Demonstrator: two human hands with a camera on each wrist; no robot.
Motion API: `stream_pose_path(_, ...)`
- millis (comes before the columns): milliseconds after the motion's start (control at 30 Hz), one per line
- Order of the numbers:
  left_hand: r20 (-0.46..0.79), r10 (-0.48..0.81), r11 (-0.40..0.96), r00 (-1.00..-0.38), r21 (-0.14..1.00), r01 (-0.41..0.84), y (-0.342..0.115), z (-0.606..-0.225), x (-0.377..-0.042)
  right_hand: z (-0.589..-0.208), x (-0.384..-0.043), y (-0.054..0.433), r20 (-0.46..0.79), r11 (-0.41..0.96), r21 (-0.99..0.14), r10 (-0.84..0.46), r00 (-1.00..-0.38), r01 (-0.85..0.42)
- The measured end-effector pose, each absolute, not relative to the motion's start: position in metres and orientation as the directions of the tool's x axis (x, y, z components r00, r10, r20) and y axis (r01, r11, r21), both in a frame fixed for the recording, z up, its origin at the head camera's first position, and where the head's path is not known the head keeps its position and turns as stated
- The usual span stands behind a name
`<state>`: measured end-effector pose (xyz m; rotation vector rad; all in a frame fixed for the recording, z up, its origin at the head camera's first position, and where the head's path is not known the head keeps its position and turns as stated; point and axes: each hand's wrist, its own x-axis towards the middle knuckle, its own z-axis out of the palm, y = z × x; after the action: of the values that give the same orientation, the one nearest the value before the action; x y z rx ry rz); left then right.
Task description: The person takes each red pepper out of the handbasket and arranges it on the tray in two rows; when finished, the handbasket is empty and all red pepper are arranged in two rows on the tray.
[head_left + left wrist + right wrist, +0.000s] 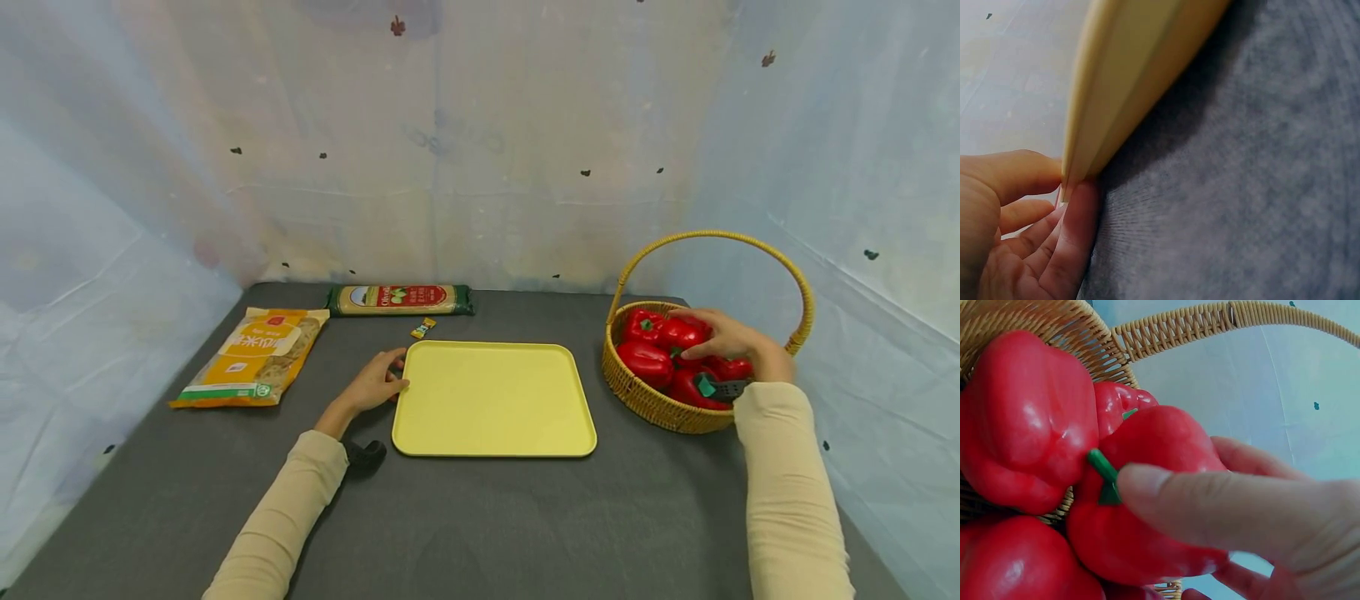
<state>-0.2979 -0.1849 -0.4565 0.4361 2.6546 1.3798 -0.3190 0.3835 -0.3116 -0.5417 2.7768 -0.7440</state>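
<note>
My left hand (369, 385) is at the left edge of a yellow rectangular tray (495, 400) on the dark tabletop. In the left wrist view, the thumb and fingers pinch the tray's rim (1116, 81) from above and below. On the right, my right hand (729, 337) reaches into a wicker basket (641, 402) with a tall arched handle, holding several glossy red bell peppers. The right wrist view shows its thumb beside the green stem of one bell pepper (1147, 537), the fingers curled round its far side. Another bell pepper (1029, 425) lies to the left of it.
A yellow and orange food bag (251, 358) lies at the back left. Along the back edge is a long pasta packet (401, 300), with a small yellow wrapped candy (423, 327) in front of it. Pale curtains (510, 167) hang behind the table.
</note>
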Motion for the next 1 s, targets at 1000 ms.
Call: stream_pose_path(1000, 0.024, 0.313, 0.524, -0.95, 0.83, 0.193, -0.187, -0.457, -0.3, -0.307, -0.299, 0.368, -0.004, 0.656, -0.735, -0.257, -0.966, -0.172)
